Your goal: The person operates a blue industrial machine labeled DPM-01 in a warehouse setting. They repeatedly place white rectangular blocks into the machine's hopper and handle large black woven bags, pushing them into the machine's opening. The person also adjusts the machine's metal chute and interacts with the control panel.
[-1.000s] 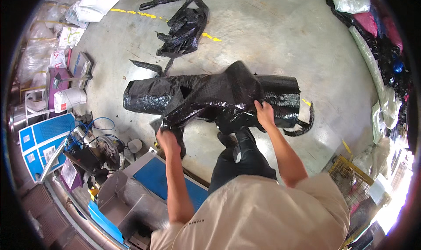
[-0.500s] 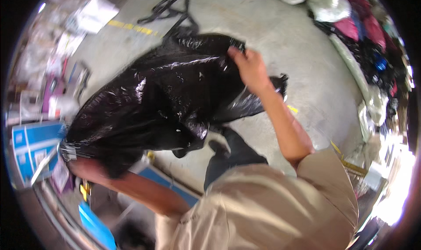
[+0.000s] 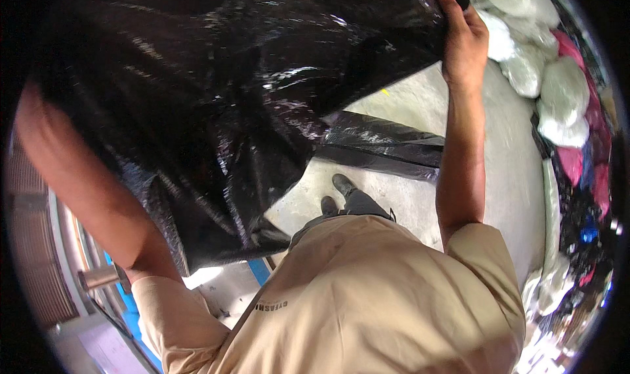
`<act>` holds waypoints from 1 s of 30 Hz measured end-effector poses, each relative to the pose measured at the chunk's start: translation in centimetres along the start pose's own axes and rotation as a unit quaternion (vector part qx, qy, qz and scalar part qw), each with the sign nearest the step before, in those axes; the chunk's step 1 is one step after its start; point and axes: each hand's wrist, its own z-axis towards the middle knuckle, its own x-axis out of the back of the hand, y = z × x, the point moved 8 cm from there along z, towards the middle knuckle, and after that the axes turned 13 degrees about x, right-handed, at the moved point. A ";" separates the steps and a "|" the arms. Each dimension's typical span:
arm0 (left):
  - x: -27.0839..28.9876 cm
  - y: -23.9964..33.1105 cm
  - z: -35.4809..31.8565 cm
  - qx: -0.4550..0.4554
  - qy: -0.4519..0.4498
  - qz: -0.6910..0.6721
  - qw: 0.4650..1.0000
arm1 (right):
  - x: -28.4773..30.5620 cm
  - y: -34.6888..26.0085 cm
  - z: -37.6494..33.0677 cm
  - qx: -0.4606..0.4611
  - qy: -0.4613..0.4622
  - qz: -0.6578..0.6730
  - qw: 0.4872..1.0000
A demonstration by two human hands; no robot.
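A large, glossy black plastic bag [image 3: 249, 78] spreads across the upper left, held up in front of me and hiding much of the floor. My right hand [image 3: 467, 42] is closed on its top right edge, thumb uppermost. My left forearm [image 3: 85, 177] reaches up along the bag's left side. The fingers of that hand are hidden behind the plastic and in the dark rim. Beneath the bag, a long black plastic-wrapped bundle [image 3: 387, 147] lies on the floor beyond my shoes.
Clear and whitish plastic bundles [image 3: 564, 98] are heaped along the right, with pink and black plastic among them. A pale concrete floor [image 3: 512, 151] lies between. At the lower left stands equipment with a metal bar [image 3: 102, 277] and blue parts.
The black bag has been raised and spread wider, now covering the upper left. Both arms have moved up and outward, and the black bundle on the floor has come into fuller view.
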 end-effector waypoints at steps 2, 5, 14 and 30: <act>0.1 0.8 -1.1 -0.019 0.003 0.009 1.000 | 0.8 -0.3 0.5 0.040 -0.023 -0.104 0.994; 0.7 3.7 -3.3 -0.060 0.000 0.014 0.998 | 2.0 -1.7 1.3 0.056 -0.011 -0.204 0.977; -8.7 18.6 -13.1 -0.224 -0.160 -0.044 0.960 | -1.1 -4.5 1.8 0.140 -0.065 0.029 0.988; -19.5 24.8 -20.8 -0.345 -0.074 -0.200 0.914 | -8.8 -13.0 8.7 0.235 -0.220 0.166 0.932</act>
